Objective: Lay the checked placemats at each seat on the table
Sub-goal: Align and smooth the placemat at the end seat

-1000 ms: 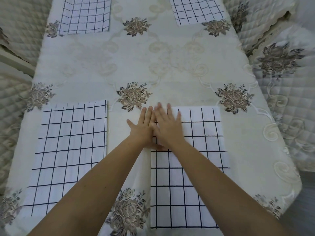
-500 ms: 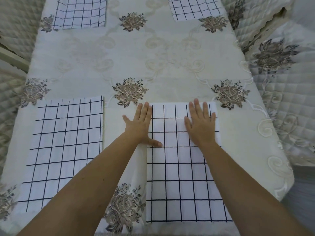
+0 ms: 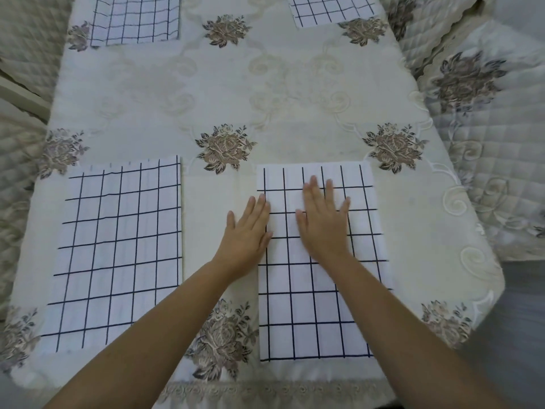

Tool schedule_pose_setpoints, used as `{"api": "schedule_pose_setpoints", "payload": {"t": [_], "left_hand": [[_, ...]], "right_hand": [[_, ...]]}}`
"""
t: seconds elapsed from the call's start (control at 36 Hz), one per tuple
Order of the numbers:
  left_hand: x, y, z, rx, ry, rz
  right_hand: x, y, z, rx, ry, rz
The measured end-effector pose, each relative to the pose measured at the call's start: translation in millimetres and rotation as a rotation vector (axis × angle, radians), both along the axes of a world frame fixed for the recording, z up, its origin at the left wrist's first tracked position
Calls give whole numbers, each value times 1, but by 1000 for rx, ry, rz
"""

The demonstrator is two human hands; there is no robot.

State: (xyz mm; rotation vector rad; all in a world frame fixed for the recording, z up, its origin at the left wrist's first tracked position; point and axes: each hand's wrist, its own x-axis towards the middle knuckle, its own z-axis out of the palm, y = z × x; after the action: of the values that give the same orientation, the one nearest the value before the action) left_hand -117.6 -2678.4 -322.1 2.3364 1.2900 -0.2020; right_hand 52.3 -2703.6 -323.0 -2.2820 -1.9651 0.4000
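The four placemats (image 3: 318, 305) were white, checked with thin navy lines. My tablecloth (image 3: 236, 93) was cream, with pale scrollwork and brown-grey embroidered roses (image 3: 224, 149). The quilted chair covers (image 3: 486, 160) showed the same cream and the same roses.

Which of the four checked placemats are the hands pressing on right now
The near right placemat. The right hand lies flat on it and the left hand overlaps its left edge. The other three lie untouched.
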Motion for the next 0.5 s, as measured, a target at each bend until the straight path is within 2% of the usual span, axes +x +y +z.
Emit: {"api": "schedule_pose_setpoints", "payload": {"t": [0.08, 0.19, 0.33, 0.5], "left_hand": [[-2, -10, -11, 45, 9, 6], [-4, -17, -19, 132, 22, -7], [-3, -19, -20, 167, 60, 6], [-3, -19, -20, 176, 130, -17]], "right_hand": [[-33, -11, -2, -73, 77, 44], [-51, -24, -9, -51, 27, 19], [-35, -30, -16, -3, -10, 41], [6, -42, -20, 1, -50, -82]]}}
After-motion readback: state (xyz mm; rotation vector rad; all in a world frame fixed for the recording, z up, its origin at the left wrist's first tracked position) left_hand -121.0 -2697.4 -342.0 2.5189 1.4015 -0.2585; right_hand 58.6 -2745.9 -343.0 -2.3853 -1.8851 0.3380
